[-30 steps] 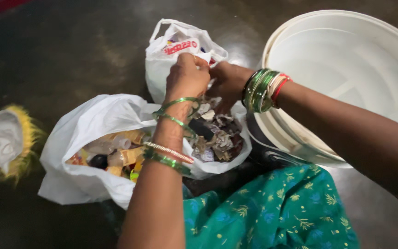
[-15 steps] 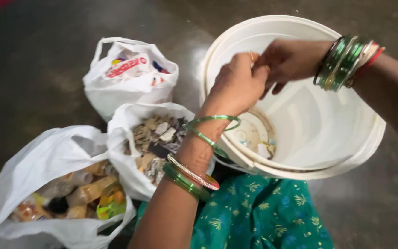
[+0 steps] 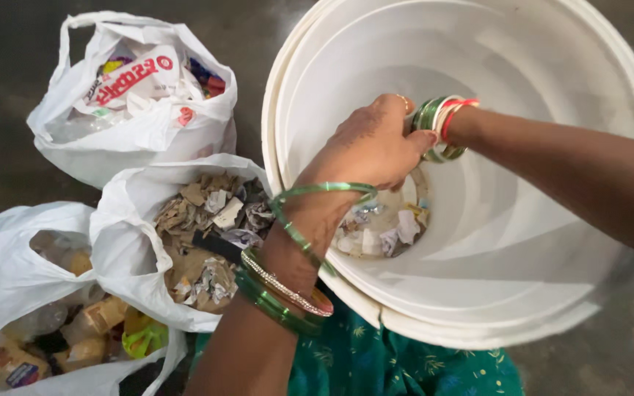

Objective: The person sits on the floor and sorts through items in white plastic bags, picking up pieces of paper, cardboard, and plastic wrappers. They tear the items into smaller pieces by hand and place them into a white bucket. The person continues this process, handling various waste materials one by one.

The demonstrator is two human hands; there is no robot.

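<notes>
Both hands are over the white bucket (image 3: 478, 242), which sits tilted on the dark floor (image 3: 9, 95) w/ its mouth facing the camera. L hand (image 3: 368, 143) hovers inside the rim, fingers curled down into a loose fist; can't tell if anything is pinched, palm side is hidden. R hand is mostly hidden behind the L one, only the R wrist w/ green/red bangles (image 3: 440, 125) shows, so R grip state can't be told. Paper scraps (image 3: 383, 231) lie at the bucket bottom, just below both hands. Left of the bucket, touching its rim: mid bag (image 3: 119, 242) of torn paper/cardboard bits. Behind it, a far bag (image 3: 148, 125) w/ wrappers, its handles up. Near bag (image 3: 1, 271) at the lower left corner of the view holds small bottles + packets. Green cloth (image 3: 405, 367) of the person's lap sits under the bucket's near edge. Judgement: the step in hand looks like dropping sorted scraps in the bucket. To do it well, keep hands well inside the rim before the fingers spread, so bits fall to the bottom pile and not over the edge; the bucket leans, so avoid knocking the rim. Let fingers spread fully, since light paper may cling to them.
</notes>
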